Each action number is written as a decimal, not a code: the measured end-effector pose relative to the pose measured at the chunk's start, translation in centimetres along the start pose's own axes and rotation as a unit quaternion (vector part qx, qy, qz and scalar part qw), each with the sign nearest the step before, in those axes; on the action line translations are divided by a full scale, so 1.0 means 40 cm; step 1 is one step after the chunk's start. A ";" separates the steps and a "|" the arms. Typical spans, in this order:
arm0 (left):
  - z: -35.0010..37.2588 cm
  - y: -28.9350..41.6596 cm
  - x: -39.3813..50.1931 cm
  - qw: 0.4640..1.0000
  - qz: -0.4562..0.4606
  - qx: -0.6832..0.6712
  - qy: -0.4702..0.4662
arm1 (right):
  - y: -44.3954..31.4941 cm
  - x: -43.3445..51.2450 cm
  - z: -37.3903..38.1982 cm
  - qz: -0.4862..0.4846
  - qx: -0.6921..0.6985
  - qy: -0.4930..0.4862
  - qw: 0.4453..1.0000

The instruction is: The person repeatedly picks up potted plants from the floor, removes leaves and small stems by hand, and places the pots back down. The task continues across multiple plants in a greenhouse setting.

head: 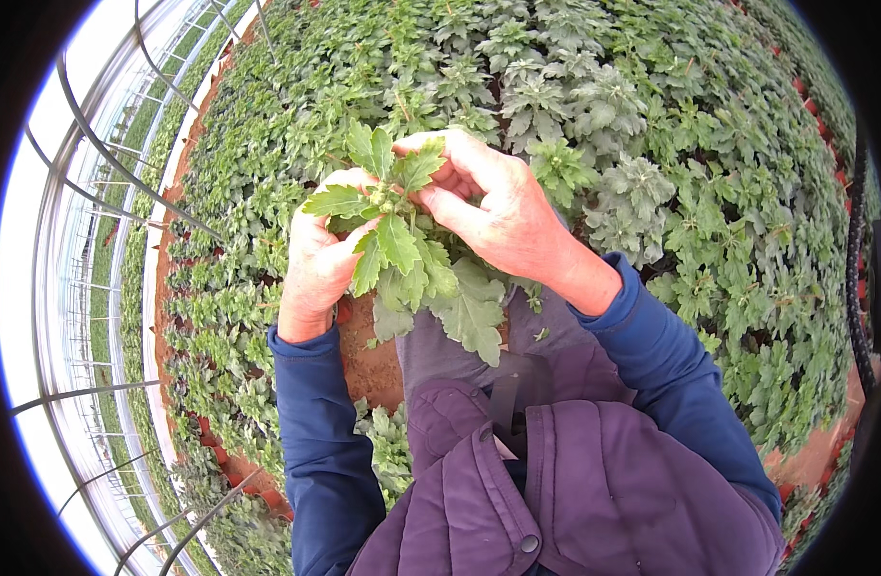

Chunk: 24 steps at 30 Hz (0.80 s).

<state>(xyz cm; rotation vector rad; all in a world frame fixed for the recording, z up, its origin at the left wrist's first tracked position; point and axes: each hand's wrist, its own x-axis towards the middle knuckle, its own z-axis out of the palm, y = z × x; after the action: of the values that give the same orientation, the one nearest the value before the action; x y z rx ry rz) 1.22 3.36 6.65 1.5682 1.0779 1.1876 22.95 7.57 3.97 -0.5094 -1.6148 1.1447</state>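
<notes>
A leafy plant, apparently a chrysanthemum point(398, 245), stands right before me, with a cluster of small green buds point(386, 198) at its top. My left hand point(321, 252) cups the top from the left, its fingers behind the leaves and its thumb beside the buds. On the other side, my right hand point(491, 205) has thumb and forefinger pinched at a leaf point(420, 167) and stem next to the buds. Leaves hide some of the left fingers. Larger, duller leaves point(471, 306) hang below, over my trousers.
Dense rows of similar plants point(728, 216) surround me, some in reddish pots point(271, 498). Reddish-brown soil point(374, 360) shows at the lower left of my hands. Curved metal greenhouse frames point(116, 162) line the left side. A dark cord point(856, 288) hangs at the far right.
</notes>
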 end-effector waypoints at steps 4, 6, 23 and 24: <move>0.004 -0.007 0.003 1.000 0.011 0.002 0.006 | 0.000 0.032 -0.025 -0.117 -0.136 -0.028 0.983; 0.013 -0.006 0.001 1.000 0.008 -0.003 0.014 | 0.000 0.032 -0.034 -0.139 -0.193 -0.029 0.971; 0.022 -0.027 0.005 0.996 0.079 -0.026 -0.045 | -0.021 -0.051 0.000 -0.291 -0.228 0.123 0.921; 0.033 -0.022 0.002 0.996 0.067 -0.041 -0.032 | -0.020 -0.058 -0.005 -0.322 -0.231 0.102 0.913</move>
<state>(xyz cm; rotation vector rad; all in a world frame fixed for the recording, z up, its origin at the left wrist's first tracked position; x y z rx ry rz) 2.42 3.49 5.59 1.6232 0.8844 1.2466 24.14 5.46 3.49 -0.3325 -1.6827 0.2069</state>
